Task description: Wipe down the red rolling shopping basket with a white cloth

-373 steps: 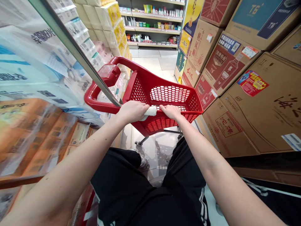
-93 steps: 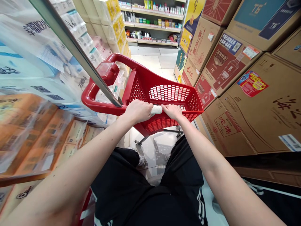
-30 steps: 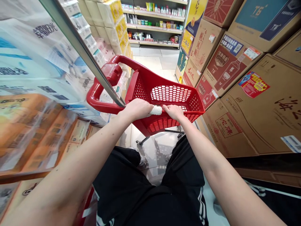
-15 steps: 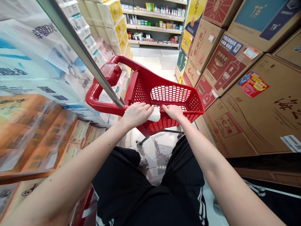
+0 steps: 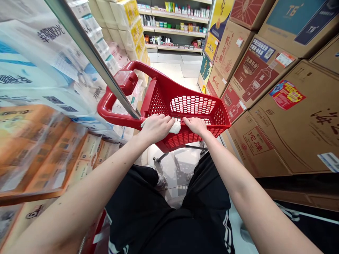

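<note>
A red plastic shopping cart (image 5: 164, 81) stands sideways in front of me, its perforated basket holding nothing that I can see. On the near rim my left hand (image 5: 158, 127) presses down a white cloth (image 5: 175, 127), the fingers closed over it and the cloth bunching out beside the fingertips. Just to its right, my right hand (image 5: 195, 126) grips the same rim with its fingers curled over the edge. The undersides of both hands are hidden. A metal pole (image 5: 92, 56) slants across the view in front of the cart's handle.
Stacked cardboard cartons (image 5: 278, 116) wall in the right side. Wrapped tissue packs (image 5: 34, 60) and orange packs (image 5: 34, 141) pile up on the left. Shelves of bottles and tubes (image 5: 174, 30) stand at the aisle's far end, beyond the tiled floor (image 5: 174, 65).
My left hand has slid slightly to the right along the rim with the cloth. My right hand and the cart have stayed in place.
</note>
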`<state>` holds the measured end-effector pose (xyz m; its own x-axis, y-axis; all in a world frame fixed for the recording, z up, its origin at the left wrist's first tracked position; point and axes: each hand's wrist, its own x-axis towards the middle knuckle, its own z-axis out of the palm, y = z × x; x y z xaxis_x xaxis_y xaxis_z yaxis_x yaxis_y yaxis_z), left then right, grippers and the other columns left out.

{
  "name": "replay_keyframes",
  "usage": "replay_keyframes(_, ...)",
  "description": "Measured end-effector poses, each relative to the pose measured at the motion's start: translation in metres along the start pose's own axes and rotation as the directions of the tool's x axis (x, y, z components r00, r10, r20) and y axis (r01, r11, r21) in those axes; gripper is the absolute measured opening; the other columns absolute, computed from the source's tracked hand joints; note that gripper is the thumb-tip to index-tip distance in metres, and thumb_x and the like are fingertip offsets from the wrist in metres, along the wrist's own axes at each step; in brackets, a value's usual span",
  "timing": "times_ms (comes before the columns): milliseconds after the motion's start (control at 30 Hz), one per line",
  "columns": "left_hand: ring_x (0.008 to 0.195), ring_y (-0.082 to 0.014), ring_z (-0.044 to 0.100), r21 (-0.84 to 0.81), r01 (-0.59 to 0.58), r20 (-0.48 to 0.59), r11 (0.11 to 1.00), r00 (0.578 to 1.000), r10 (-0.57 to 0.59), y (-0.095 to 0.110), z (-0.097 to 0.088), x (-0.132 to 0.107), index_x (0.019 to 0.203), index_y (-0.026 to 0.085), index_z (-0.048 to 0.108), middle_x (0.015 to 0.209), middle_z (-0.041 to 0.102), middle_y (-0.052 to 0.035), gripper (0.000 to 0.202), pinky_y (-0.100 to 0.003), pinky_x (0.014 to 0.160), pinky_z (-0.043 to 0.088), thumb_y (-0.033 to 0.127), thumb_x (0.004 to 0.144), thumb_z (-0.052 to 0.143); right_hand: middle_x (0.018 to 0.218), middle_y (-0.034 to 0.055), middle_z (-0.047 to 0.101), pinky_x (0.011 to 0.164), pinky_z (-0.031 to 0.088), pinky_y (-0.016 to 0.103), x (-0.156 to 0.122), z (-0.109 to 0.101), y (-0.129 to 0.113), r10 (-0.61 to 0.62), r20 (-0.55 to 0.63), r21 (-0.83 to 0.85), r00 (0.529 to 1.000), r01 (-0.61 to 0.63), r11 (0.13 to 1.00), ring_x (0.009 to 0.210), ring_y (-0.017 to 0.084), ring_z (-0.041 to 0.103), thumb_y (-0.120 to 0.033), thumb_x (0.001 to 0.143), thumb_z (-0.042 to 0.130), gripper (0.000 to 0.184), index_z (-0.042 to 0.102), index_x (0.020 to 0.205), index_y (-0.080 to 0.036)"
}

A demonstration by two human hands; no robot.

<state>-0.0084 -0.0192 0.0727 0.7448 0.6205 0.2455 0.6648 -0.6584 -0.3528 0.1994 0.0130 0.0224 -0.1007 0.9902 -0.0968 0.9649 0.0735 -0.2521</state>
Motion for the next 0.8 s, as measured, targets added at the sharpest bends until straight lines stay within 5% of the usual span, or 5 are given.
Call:
replay_keyframes(200, 0.074, -0.0208, 0.056, 0.05, -0.012, -0.05, 0.999, 0.999, 0.015, -0.002, 0.002, 0.0, 0.092, 0.017, 0.061, 0.078, 0.06, -0.008, 0.022, -0.034, 0.061, 0.035, 0.018, 0.088, 0.04, 0.101, 0.0074, 0.069, 0.08, 0.041, 0.032, 0.001, -0.001, -0.002, 0.022, 0.007, 0.014, 1.0, -0.022, 1.0, 0.095, 0.026, 0.062, -0.065, 0.09, 0.008, 0.074, 0.07, 0.095, -0.025)
replay_keyframes(600, 0.08, -0.0225, 0.054, 0.03, -0.026, -0.109, 0.999, 0.994, 0.029, -0.032, -0.002, -0.03, 0.113, 0.02, 0.058, 0.084, 0.061, -0.0102, 0.032, -0.038, 0.07, 0.037, 0.017, 0.087, 0.039, 0.105, 0.0075, 0.068, 0.081, 0.04, 0.032, 0.007, 0.002, -0.005, 0.009, 0.031, 0.02, 0.999, -0.009, 1.0, 0.097, 0.026, 0.061, -0.064, 0.09, 0.005, 0.076, 0.069, 0.097, -0.025)
replay_keyframes(800, 0.081, -0.0237, 0.056, 0.029, 0.021, -0.126, 0.999, 0.992, -0.017, -0.032, 0.0, -0.031, 0.111, 0.017, 0.059, 0.083, 0.062, -0.0113, 0.032, -0.039, 0.072, 0.039, 0.015, 0.085, 0.04, 0.103, 0.0073, 0.069, 0.08, 0.04, 0.032, 0.008, 0.003, -0.005, 0.006, 0.009, 0.03, 1.0, -0.006, 1.0, 0.095, 0.026, 0.062, -0.064, 0.09, 0.005, 0.076, 0.07, 0.095, -0.025)
